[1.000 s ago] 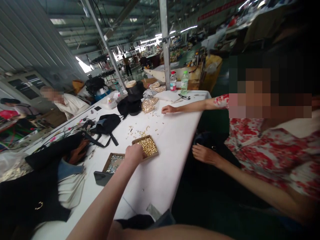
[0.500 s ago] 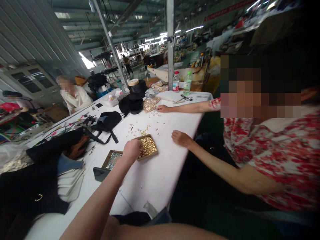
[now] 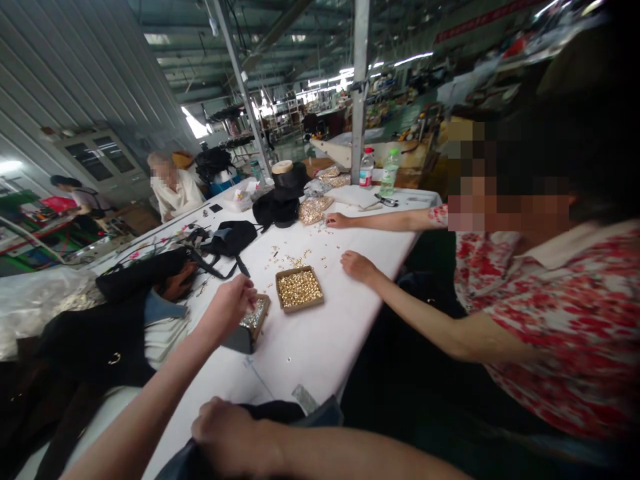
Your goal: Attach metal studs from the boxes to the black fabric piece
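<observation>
The left hand (image 3: 231, 303) is gripping the near-left end of the box of silver studs (image 3: 251, 321), fingers curled together w/ the tips closed on the box edge. The box is tilting, left end lifted off the white surface (image 3: 310, 347); its long axis is running from near-left to far-right, open top facing up and toward the right. A dark phone-like slab is sitting under or against its near side; can't tell which.

Just beside it to the right, the box of gold studs (image 3: 300, 289) is lying flat, long axis running roughly front to back, not touching the silver one. Loose gold studs (image 3: 295, 257) are scattering over the surface beyond it.

The right hand (image 3: 227, 430) is resting low at the near edge on dark fabric (image 3: 270, 410), fingers bunched into a loose fist; whether it's pinching the cloth, can't tell.

Across the corner a co-worker in a red floral top (image 3: 560, 313) is laying one hand (image 3: 356, 265) flat on the surface near the gold box, the other hand (image 3: 337, 220) further back by a bag of gold parts (image 3: 313, 210). Black hats (image 3: 283, 200) and a black bag (image 3: 230, 239) are lying further left; two bottles (image 3: 379, 172) are standing at the far end.
</observation>
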`<move>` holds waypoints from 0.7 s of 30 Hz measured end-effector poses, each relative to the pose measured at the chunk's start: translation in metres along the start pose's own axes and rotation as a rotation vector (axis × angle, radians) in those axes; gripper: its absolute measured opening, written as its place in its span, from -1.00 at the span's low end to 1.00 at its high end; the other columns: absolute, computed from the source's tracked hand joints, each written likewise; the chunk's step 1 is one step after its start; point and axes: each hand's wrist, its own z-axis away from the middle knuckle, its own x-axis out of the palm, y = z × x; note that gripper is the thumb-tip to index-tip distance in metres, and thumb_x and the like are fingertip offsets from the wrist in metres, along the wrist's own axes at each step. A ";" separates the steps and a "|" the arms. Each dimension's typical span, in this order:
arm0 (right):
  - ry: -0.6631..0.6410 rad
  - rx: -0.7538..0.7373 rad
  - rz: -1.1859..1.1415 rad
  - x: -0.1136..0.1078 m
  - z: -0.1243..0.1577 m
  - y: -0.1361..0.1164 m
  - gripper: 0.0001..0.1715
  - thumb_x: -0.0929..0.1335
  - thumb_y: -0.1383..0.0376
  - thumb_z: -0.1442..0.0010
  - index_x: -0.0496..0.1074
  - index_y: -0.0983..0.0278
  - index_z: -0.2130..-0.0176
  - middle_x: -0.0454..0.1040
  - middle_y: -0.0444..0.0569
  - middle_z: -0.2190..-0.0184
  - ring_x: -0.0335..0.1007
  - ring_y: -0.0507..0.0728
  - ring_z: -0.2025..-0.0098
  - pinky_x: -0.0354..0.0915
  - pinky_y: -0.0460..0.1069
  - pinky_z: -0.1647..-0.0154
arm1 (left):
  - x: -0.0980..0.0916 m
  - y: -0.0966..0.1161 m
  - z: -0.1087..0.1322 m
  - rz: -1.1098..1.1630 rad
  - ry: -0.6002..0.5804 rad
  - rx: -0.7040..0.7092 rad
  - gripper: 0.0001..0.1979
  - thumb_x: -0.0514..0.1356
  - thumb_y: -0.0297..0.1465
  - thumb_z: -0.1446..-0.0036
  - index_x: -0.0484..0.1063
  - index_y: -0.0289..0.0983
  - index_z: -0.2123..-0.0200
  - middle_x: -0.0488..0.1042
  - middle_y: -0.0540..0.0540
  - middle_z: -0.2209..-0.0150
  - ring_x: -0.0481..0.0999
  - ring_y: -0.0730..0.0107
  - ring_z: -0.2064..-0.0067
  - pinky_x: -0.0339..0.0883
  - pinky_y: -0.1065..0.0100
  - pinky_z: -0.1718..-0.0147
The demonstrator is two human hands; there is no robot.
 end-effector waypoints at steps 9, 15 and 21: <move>0.290 -0.330 -0.295 -0.015 0.044 -0.036 -0.80 0.31 0.36 -0.61 0.49 0.32 -0.13 0.58 0.16 -0.02 0.43 0.23 -0.09 0.47 0.10 -0.18 | -0.072 -0.029 0.239 0.495 0.264 -0.519 -0.50 0.58 -0.04 -0.18 0.74 -0.36 0.08 0.79 -0.23 0.23 0.78 0.09 0.20 0.61 0.24 0.15; 0.594 -0.306 -0.455 -0.032 0.084 -0.062 -0.82 0.38 0.36 -0.64 0.56 0.25 -0.15 0.59 0.09 0.02 0.51 0.21 -0.05 0.49 0.10 -0.11 | 0.020 0.008 0.312 0.718 0.325 -0.612 -0.54 0.63 -0.04 -0.13 0.84 -0.25 0.07 0.82 -0.21 0.11 0.78 0.11 0.10 0.62 0.29 0.09; 0.738 -0.226 -0.397 -0.035 0.106 -0.091 -0.74 0.47 0.47 -0.52 0.63 0.21 -0.11 0.60 0.04 0.06 0.56 0.20 0.05 0.50 0.09 0.04 | 0.045 0.045 0.324 0.779 0.447 -0.484 -0.65 0.55 -0.05 -0.28 0.85 -0.11 0.01 0.83 -0.09 0.08 0.83 0.13 0.05 0.67 0.35 0.06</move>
